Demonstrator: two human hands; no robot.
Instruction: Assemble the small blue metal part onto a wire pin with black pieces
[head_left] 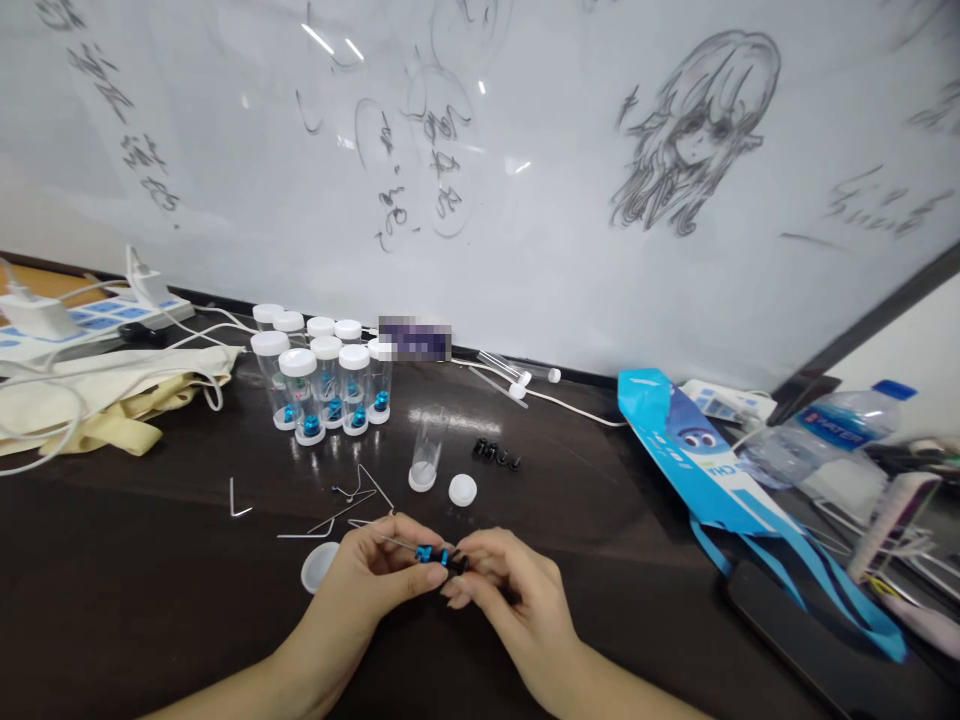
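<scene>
Close together in front of me, both hands work on one small blue-and-black part (431,555). My left hand (375,572) pinches its blue end between thumb and fingers. A thin bent metal rod (382,535), like a hex key, runs from beside the left fingers to the part. Closed around the black end are the fingertips of my right hand (514,582); exactly what they grip is partly hidden. Beyond the hands stand a clear tube (429,440) with a white base and a loose white cap (463,490). A white lid (320,567) lies against the left wrist.
Several white-capped tubes (298,362) with blue parts stand at back left. Black small parts (496,453) lie right of the clear tube. Hex keys (311,533) lie left. A blue bag (712,470) and water bottle (832,430) are right; a whiteboard (525,250) stands behind.
</scene>
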